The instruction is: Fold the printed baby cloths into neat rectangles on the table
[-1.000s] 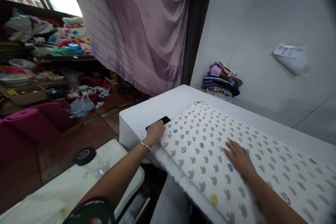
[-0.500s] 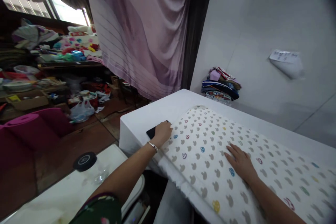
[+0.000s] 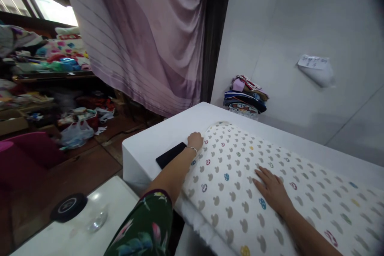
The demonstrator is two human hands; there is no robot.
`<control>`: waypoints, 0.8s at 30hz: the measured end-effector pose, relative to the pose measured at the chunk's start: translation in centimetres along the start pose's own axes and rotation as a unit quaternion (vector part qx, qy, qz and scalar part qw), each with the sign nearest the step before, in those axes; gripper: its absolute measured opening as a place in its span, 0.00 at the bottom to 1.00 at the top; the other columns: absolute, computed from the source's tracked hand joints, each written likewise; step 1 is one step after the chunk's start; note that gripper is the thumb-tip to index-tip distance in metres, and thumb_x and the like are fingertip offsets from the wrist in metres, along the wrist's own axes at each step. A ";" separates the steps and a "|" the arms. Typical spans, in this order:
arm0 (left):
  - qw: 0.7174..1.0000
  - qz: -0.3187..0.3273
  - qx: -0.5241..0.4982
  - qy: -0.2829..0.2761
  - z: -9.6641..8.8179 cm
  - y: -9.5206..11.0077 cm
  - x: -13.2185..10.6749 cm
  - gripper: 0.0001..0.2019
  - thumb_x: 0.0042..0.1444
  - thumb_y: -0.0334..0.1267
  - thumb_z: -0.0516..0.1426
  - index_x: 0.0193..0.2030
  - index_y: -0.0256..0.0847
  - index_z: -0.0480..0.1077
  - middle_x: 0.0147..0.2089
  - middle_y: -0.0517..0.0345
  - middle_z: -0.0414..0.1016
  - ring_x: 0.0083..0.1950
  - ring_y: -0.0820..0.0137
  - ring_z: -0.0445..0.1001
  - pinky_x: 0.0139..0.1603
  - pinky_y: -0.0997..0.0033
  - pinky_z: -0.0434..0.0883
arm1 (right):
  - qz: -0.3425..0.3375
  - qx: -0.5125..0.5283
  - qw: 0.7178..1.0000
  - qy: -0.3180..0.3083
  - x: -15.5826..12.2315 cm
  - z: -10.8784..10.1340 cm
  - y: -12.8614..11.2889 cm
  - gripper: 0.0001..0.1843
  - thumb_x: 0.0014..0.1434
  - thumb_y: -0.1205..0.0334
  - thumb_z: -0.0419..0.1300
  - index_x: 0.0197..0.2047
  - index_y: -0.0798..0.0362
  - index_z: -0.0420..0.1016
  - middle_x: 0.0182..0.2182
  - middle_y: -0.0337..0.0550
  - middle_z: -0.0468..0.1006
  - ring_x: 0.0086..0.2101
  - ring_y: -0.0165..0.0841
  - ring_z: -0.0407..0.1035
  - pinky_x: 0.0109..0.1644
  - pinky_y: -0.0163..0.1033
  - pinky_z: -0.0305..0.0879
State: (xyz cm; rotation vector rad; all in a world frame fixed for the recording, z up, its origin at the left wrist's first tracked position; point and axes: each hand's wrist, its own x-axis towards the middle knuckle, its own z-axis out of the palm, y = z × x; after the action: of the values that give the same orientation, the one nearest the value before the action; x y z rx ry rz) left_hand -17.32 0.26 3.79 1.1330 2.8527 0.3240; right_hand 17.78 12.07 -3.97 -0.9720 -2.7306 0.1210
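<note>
A padded white fabric printed with grey shapes and small coloured motifs lies across the white-covered table. White fluffy filling shows along its near edge. My left hand is at the fabric's left edge, fingers curled closed on it, though the fingertips are mostly hidden. Beneath my left forearm lies a flat black object, partly covered, its kind unclear. My right hand rests flat on the middle of the fabric with its fingers apart.
A white side table at lower left bears a round black lid-like object and a clear container. Folded cloths are stacked by the wall. A purple curtain hangs behind, and a plastic bag sits on the floor.
My left hand has moved forward along the fabric's left edge, off the black object, which now shows more. My right hand stays on the fabric. The view has shifted to the right.
</note>
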 end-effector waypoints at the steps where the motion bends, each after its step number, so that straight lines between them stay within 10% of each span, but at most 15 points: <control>1: 1.000 -0.006 -0.003 -0.003 0.1 0.1 0.4 0.16 0.60 0.41 0.50 0.48 0.36 0.71 0.51 0.41 0.71 0.55 0.58 0.69 0.49 0.63 0.67 | 0.001 0.001 1.000 0.001 0.0 0.0 0.0 0.28 0.63 0.45 0.42 0.59 0.49 0.67 0.62 0.45 0.61 0.62 0.42 0.52 0.63 0.56 0.47; 24: 0.996 -0.073 -0.047 -0.011 0.6 0.2 3.4 0.16 0.58 0.40 0.52 0.50 0.34 0.68 0.53 0.39 0.71 0.55 0.58 0.70 0.48 0.65 0.68 | 0.007 0.015 1.000 -0.008 -0.1 -0.4 -0.4 0.29 0.63 0.43 0.42 0.59 0.48 0.66 0.63 0.44 0.60 0.62 0.43 0.51 0.64 0.56 0.47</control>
State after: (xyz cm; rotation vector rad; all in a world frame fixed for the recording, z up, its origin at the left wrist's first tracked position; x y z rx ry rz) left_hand -19.59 2.80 3.32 0.8997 2.8468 0.4305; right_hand 17.73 11.70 -3.58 -0.9864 -2.7276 0.1726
